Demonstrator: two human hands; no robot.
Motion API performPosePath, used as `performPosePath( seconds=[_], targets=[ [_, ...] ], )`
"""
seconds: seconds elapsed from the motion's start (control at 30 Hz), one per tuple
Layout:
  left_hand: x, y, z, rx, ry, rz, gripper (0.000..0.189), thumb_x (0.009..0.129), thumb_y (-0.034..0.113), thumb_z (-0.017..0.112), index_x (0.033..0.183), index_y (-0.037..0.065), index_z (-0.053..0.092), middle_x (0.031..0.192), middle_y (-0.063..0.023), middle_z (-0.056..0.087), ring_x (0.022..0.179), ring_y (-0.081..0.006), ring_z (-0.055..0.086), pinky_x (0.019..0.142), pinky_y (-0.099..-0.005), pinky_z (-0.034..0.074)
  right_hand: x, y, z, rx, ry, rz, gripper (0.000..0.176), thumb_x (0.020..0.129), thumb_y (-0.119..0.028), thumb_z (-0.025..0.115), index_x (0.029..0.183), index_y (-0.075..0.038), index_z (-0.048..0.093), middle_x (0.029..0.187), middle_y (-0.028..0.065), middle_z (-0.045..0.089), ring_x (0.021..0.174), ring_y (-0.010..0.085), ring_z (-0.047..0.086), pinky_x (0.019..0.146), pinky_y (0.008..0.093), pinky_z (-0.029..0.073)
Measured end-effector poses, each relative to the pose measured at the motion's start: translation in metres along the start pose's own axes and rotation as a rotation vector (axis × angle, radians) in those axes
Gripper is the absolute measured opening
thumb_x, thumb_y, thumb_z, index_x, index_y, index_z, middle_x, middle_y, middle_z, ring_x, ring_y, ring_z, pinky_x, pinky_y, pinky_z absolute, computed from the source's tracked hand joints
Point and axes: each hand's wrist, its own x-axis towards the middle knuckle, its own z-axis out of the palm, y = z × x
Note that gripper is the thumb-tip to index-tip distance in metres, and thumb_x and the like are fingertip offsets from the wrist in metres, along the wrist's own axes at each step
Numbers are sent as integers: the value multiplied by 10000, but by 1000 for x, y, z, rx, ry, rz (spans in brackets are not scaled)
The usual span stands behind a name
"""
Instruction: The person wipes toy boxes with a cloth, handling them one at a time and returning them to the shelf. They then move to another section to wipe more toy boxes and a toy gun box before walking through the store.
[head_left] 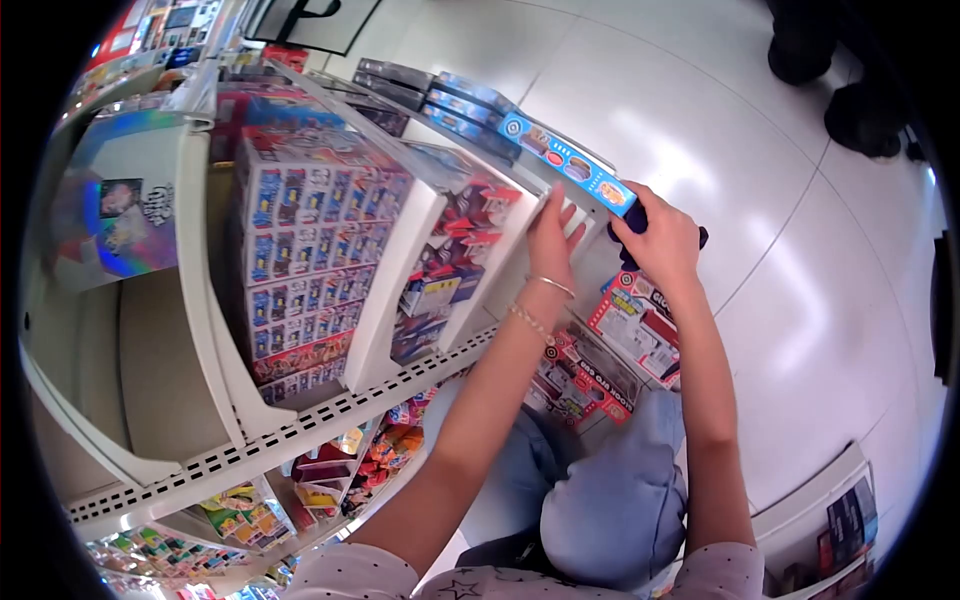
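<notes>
My right hand [661,236] is closed around the near end of a long, flat blue box [562,160] with round pictures on its side. The box lies along the outer edge of a low shelf, its far end close to stacked blue boxes [470,108]. Just left of the box, my left hand [553,238] has its fingers apart and holds nothing that I can see. Below my hands are red-and-white boxed toys [638,325], and another red box [582,378] lies nearer my knees. A small dark object behind my right hand is mostly hidden.
To the left, a white shelf unit [385,290] holds stacked small-figure boxes [318,240] and red packages [470,215]. Colourful packets [395,450] hang lower down. Another person's dark shoes [862,120] stand on the tiled floor [760,230]. A white fixture [812,490] is at lower right.
</notes>
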Motion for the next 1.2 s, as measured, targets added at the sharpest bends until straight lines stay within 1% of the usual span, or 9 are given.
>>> performPosePath(
  seconds=[0.13, 0.23, 0.37, 0.5, 0.67, 0.77, 0.83, 1.03, 1.2],
  targets=[
    [-4, -9, -3, -6, -118, -22, 667, 931, 556, 564, 1432, 175, 343, 1447, -87, 408, 1249, -264, 488, 999, -439, 450, -46, 25, -5, -3, 170, -114, 435, 757, -245, 738, 1174, -145, 668, 952, 120, 718, 829, 292, 697, 718, 375, 553],
    [-11, -19, -15, -28, -211, -84, 938, 884, 569, 640, 1542, 127, 139, 1460, -99, 420, 1293, -281, 458, 995, -463, 436, -71, 37, -11, -6, 200, -176, 468, 725, -214, 763, 1179, -134, 680, 970, 110, 720, 829, 271, 700, 717, 353, 555],
    [-30, -13, -26, 37, -325, -100, 927, 893, 562, 629, 1534, 125, 122, 1368, -106, 490, 1172, -261, 560, 939, -467, 494, -88, 39, -10, -9, 204, -265, 528, 676, -192, 781, 1192, -131, 682, 835, 85, 678, 732, 243, 672, 640, 341, 531],
    [-33, -3, -36, 259, -349, -158, 807, 889, 464, 682, 1451, 109, 225, 1248, -77, 555, 1053, -225, 630, 798, -416, 568, -95, 23, -2, -71, 154, -363, 566, 648, -203, 805, 1196, -139, 682, 765, 46, 638, 646, 206, 624, 564, 334, 497],
    [-6, -17, -52, 53, -110, -156, 381, 809, 161, 698, 1155, 126, 544, 961, -4, 628, 822, -120, 635, 626, -295, 532, -83, 3, -2, -59, -70, -404, 719, 714, -324, 812, 1366, -158, 557, 808, 39, 664, 673, 224, 653, 605, 338, 527],
    [10, -39, -69, -74, -90, -120, 444, 824, 102, 673, 1220, 119, 474, 1100, -40, 599, 993, -190, 629, 796, -377, 562, -71, -4, -22, 171, -365, -173, 724, 723, -339, 816, 1374, -168, 550, 844, 62, 688, 704, 262, 674, 643, 348, 538],
    [18, -59, -76, -184, -55, -95, 480, 858, 46, 667, 1289, 119, 470, 1139, -37, 596, 1027, -186, 612, 837, -369, 545, -58, 4, -35, 404, -481, -12, 637, 775, -295, 810, 1345, -139, 573, 822, 50, 683, 692, 153, 647, 667, 288, 499],
    [41, -90, -84, -159, 103, 37, 532, 910, 105, 671, 1386, 86, 435, 1191, -23, 592, 1050, -151, 585, 861, -322, 509, -24, 38, -35, 729, -142, 329, 378, 879, -195, 735, 1222, -72, 632, 789, -10, 621, 712, 61, 561, 649, 211, 433],
    [33, -63, -68, 59, 141, 85, 670, 869, 221, 745, 1426, 76, 402, 1214, -39, 596, 1039, -145, 583, 835, -320, 501, -36, 63, 5, 579, -328, 481, 821, 766, -406, 816, 1430, -80, 462, 984, 160, 701, 873, 192, 679, 817, 315, 524]
  ],
)
